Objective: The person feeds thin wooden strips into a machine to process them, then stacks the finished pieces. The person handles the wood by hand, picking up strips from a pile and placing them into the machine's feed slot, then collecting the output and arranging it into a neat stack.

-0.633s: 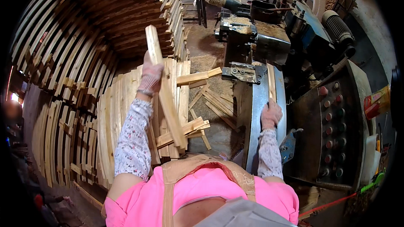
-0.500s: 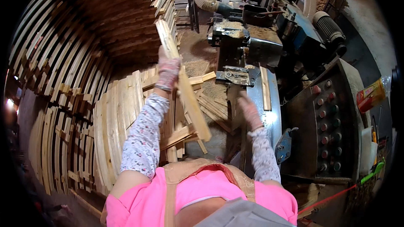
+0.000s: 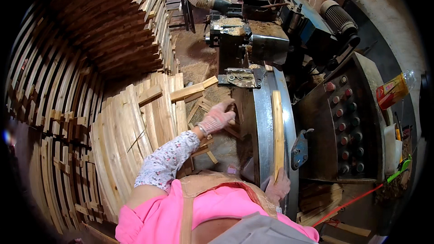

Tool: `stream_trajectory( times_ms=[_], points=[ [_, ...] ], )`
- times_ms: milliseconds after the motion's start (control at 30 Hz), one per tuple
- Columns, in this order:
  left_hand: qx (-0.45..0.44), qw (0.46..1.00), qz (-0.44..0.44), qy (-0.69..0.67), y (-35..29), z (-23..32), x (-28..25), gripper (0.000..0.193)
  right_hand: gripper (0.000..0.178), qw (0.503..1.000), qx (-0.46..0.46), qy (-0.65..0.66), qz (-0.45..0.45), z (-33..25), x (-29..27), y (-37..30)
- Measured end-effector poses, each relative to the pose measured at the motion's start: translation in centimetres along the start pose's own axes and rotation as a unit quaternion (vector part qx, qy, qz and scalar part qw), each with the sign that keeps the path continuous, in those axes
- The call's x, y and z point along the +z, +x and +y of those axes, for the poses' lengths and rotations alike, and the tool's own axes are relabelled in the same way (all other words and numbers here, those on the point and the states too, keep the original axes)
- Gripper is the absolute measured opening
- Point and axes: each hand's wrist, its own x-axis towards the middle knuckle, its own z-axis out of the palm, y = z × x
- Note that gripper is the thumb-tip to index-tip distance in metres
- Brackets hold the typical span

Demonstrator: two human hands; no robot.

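Note:
A pale wooden strip [image 3: 278,126] lies lengthwise along the metal bed [image 3: 266,129] of a woodworking machine. My gloved right hand [image 3: 277,187] is closed around the strip's near end. Left of the bed, my gloved left hand [image 3: 219,116] hovers with fingers loosely bent and apart, nothing visible in them. A metal guide block [image 3: 242,77] sits at the bed's far end, ahead of the strip. Beside it, the short end of another wooden strip [image 3: 268,68] shows.
Stacked boards [image 3: 120,131] stand at my left, with tall racks of strips [image 3: 49,81] behind. Loose offcuts lie on the floor between stack and machine. On the right is a control panel [image 3: 348,122] with several buttons. A blue metal bracket [image 3: 299,149] juts beside the bed.
The strip my left hand held up now lies on the bed in my right hand's grip. My left hand has let go and lowered. The earlier bed strip has moved forward.

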Motion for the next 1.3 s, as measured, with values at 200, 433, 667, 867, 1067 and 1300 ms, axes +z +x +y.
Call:
stream_trajectory(
  times_ms=[200, 433, 667, 867, 1067, 1300],
  points=[
    [-0.026, 0.993, 0.11, -0.017, -3.4, -3.5, -5.2, 0.063, 0.059, 0.983, 0.014, 0.116, 0.141, -5.9, 6.1, 16.4],
    [-0.106, 0.941, 0.174, 0.269, -4.3, -3.7, -10.3, 0.071, 0.063, 0.974, -0.034, 0.114, 0.192, -10.0, 9.5, 31.8],
    [-0.32, 0.783, 0.26, 0.466, -13.4, -10.9, -16.6, 0.097, 0.059, 0.994, -0.047, 0.072, 0.06, -4.6, 5.7, 13.5],
    [-0.366, 0.759, 0.24, 0.482, -16.2, -12.0, -16.9, 0.092, 0.046, 0.994, -0.062, 0.048, 0.075, 0.6, 1.4, 2.3],
    [-0.344, 0.801, 0.253, 0.42, -15.1, -12.8, -17.9, 0.092, 0.041, 0.955, -0.162, 0.092, 0.229, -4.4, 6.0, 16.0],
    [-0.116, 0.913, 0.355, 0.165, -9.1, -4.4, -21.0, 0.097, 0.037, 0.973, -0.17, 0.049, 0.149, -12.1, 8.5, 28.9]
  ],
)
